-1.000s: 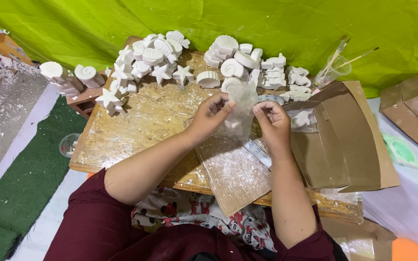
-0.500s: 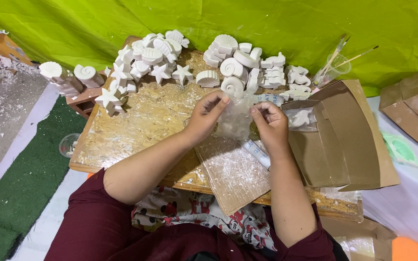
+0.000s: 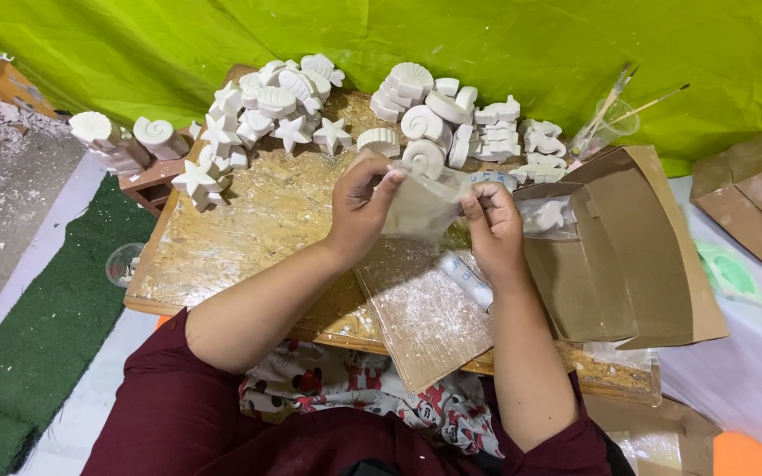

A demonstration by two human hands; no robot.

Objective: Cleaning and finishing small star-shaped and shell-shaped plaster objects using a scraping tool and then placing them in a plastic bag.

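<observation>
My left hand (image 3: 359, 207) and my right hand (image 3: 491, 231) both pinch a small clear plastic bag (image 3: 421, 204) and hold it up over a wooden board (image 3: 240, 229). The bag looks cloudy; I cannot tell what is inside. Under my hands lies a dusty cardboard sheet (image 3: 429, 317) with a white tube (image 3: 465, 280) on it. Behind the bag are piles of white plaster shapes: stars and shells (image 3: 266, 101) at the left, spirals and shells (image 3: 429, 106) in the middle.
An open brown cardboard box (image 3: 623, 256) stands at the right with a bagged white figure (image 3: 549, 216) in it. A cup with brushes (image 3: 606, 128) sits behind it. More boxes (image 3: 751, 198) lie far right. Green cloth (image 3: 487, 44) hangs behind; green turf (image 3: 37, 335) lies left.
Both hands have lifted the clear bag slightly and drawn it closer together; the left hand's fingers have shifted on its top edge.
</observation>
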